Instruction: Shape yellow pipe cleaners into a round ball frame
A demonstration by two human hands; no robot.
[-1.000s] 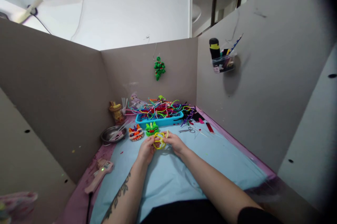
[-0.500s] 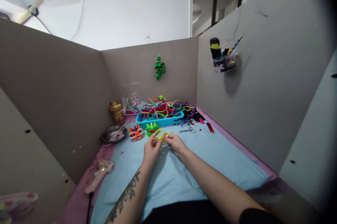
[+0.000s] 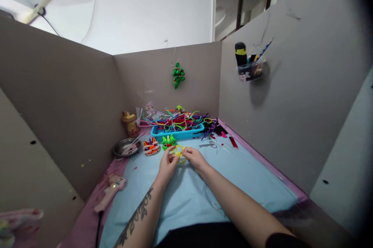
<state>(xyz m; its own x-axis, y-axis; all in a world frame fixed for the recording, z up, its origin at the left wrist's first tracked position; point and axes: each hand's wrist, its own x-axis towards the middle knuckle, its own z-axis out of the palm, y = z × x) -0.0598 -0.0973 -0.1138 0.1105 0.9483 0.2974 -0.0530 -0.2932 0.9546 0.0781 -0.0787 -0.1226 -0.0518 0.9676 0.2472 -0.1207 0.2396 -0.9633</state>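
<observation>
Between my hands is a yellow pipe-cleaner piece bent into rounded loops, held just above the blue cloth. My left hand pinches its left side with thumb and fingers. On the right side, the fingertips of my right hand are closed on the same yellow piece. Right behind it sits a green pipe-cleaner animal head with red and white details. Beside that, to the left, lies an orange and white one. Fine details of the yellow loops are too small to make out.
A blue tray heaped with colourful pipe cleaners stands at the back. Scissors lie to the right. A metal bowl and a pink glue gun with a cord are at left. Grey panels enclose the table.
The yellow piece has turned so its loops show more openly between my hands. The loose yellow end that stuck out above my right fingers no longer shows. The view has shifted slightly.
</observation>
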